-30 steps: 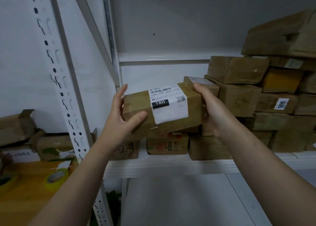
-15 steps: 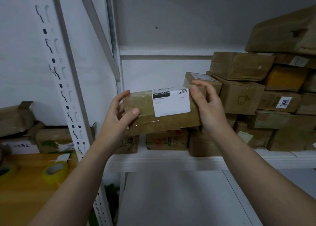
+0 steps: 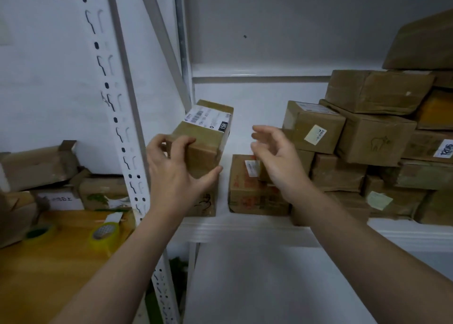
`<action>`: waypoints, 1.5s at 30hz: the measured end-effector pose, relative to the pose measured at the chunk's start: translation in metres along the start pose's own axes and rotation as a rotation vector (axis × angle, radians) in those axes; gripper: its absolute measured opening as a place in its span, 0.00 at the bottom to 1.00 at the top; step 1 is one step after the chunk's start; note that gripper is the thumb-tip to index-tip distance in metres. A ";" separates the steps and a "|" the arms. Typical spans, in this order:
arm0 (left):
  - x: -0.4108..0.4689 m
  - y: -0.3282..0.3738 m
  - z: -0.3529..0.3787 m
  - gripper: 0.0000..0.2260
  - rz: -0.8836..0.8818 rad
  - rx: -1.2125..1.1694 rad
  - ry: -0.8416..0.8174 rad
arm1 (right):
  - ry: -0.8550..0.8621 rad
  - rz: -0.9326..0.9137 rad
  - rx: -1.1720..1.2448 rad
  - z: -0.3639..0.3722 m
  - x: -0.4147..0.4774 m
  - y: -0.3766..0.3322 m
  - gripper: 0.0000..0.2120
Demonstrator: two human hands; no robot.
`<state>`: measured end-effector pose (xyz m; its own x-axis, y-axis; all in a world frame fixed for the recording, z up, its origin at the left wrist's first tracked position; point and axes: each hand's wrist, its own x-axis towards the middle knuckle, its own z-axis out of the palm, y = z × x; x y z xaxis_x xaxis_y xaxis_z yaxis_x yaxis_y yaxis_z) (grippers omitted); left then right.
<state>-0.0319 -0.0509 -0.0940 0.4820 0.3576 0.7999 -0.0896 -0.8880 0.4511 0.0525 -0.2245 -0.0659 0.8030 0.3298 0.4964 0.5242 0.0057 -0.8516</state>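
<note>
A brown cardboard parcel [image 3: 204,137] with a white shipping label on top lies lengthwise on another box [image 3: 204,201] at the left end of the white shelf [image 3: 245,228]. My left hand [image 3: 171,174] grips its near end, fingers curled over the top and thumb along its right side. My right hand [image 3: 277,161] hovers to the right of the parcel, fingers loosely curled and holding nothing, in front of a small box [image 3: 250,188] with red print.
A stack of brown parcels [image 3: 377,137] fills the right of the shelf, one marked 1206. A perforated white upright [image 3: 117,132] stands at left. Beyond it, a wooden table [image 3: 49,262] carries tape rolls [image 3: 104,234] and open boxes. A lower shelf [image 3: 257,287] lies below.
The labelled parcel, held crosswise in both hands before, now lies lengthwise on the left box. My right hand has let go and drawn back to the right.
</note>
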 end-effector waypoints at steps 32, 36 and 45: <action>-0.004 -0.064 0.048 0.31 -0.176 0.225 -0.287 | -0.258 0.421 0.190 0.121 0.027 0.063 0.27; 0.007 -0.035 0.039 0.24 0.051 0.181 -0.225 | -0.143 0.137 0.076 0.089 0.009 0.040 0.12; 0.037 0.067 0.062 0.24 0.290 0.023 -0.247 | 0.213 -0.255 -0.235 -0.049 -0.002 -0.003 0.14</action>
<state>0.0337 -0.1153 -0.0583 0.6356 0.0122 0.7720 -0.2348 -0.9495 0.2083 0.0635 -0.2716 -0.0558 0.6664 0.1427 0.7318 0.7451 -0.1621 -0.6470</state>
